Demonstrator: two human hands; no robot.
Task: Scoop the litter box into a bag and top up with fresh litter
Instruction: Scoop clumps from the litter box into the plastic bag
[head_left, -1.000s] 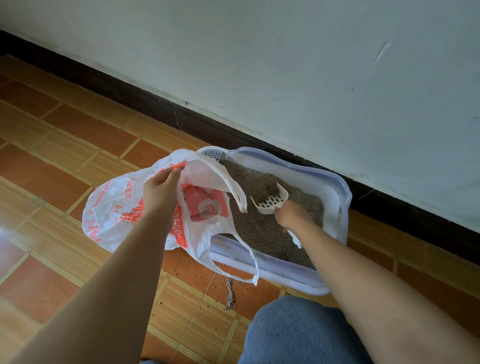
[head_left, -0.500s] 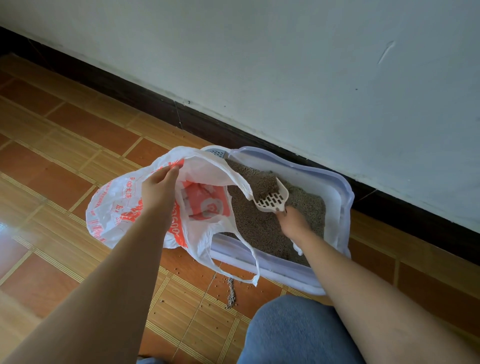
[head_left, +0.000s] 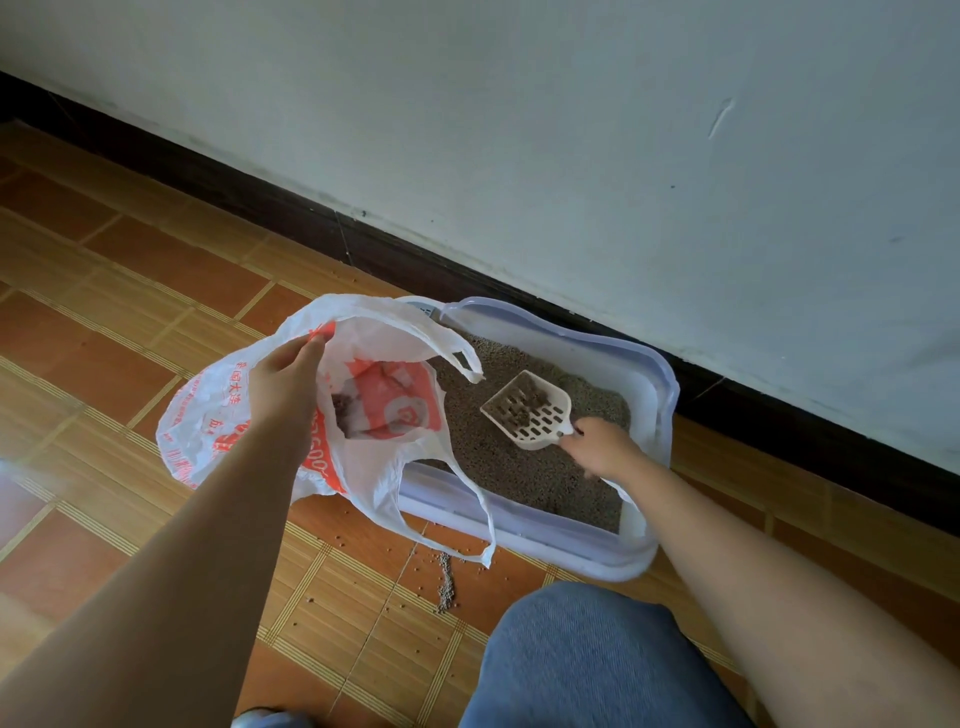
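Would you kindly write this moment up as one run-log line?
step: scooping | right hand: holds scoop with clumps over litter box | left hand: holds plastic bag open | floor: spilled litter

thin crinkly plastic bag (head_left: 208, 421); glossy tiled floor (head_left: 104, 291).

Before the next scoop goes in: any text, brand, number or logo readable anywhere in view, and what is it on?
"600": red digits, seen turned, on the bag held open by the left hand.
Red Chinese characters above them on the bag: too blurred and creased to read.
Round white logo on the bag's red inner panel: no legible text.
Scoop, litter box, wall: no text visible.
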